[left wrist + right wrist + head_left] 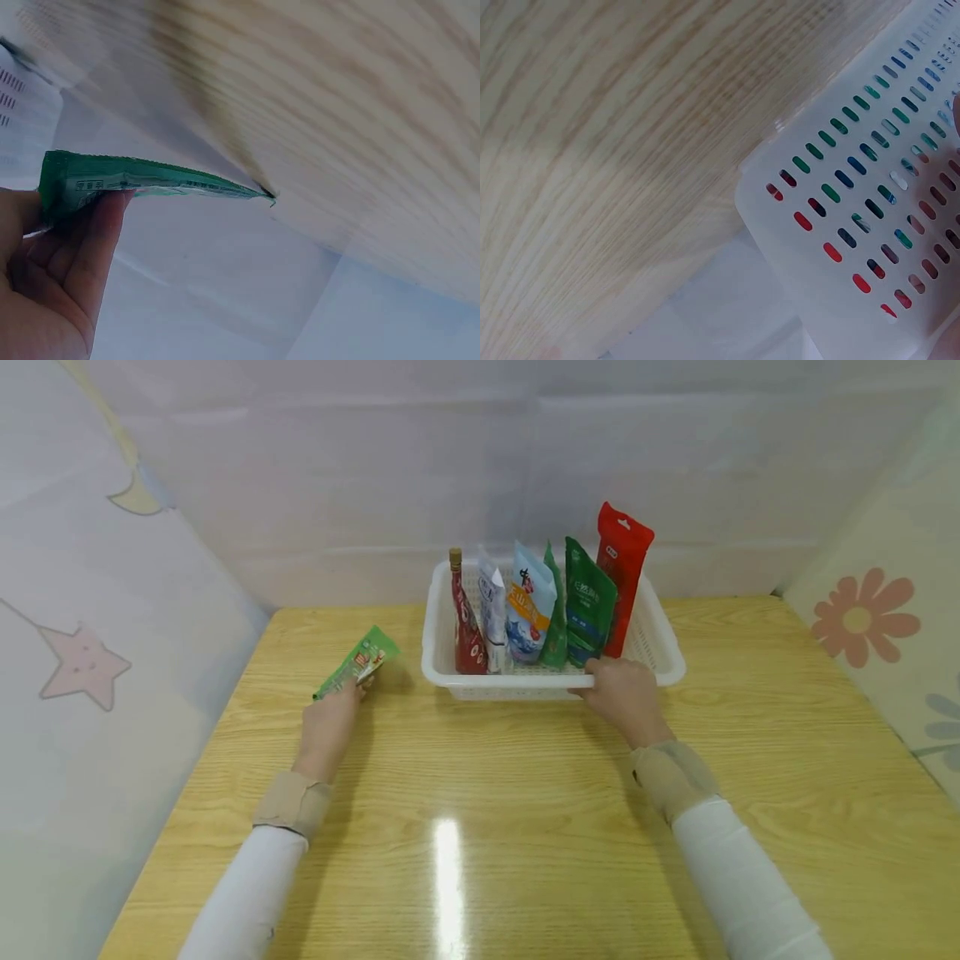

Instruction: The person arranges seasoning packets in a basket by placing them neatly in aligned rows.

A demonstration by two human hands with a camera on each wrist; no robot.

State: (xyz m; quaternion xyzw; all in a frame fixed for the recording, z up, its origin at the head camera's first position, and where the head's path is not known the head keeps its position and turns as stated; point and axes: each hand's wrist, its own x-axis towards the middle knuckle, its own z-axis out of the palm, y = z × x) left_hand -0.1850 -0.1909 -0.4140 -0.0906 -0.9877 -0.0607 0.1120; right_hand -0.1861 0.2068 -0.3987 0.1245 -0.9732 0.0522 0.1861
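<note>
My left hand (pixel 328 727) pinches a slim green packet (pixel 377 647) by its near part, left of the basket. In the left wrist view the thumb and fingers hold the packet (pixel 150 174) edge-on, one end touching or close to the wooden surface. My right hand (pixel 626 697) grips the front rim of a white plastic basket (pixel 517 681), toward its right end. Standing in the basket are a red bottle with a cork-coloured cap (pixel 469 643), a white pouch (pixel 491 610), a light blue pouch (pixel 531 610), green pouches (pixel 588 602) and a tall red packet (pixel 624 552).
The basket stands at the back of a wooden table (pixel 487 777), near a pale cloth wall (pixel 375 485). Patterned side walls rise at left and right. In the right wrist view the basket's slotted wall (pixel 780 247) shows coloured packaging through its holes.
</note>
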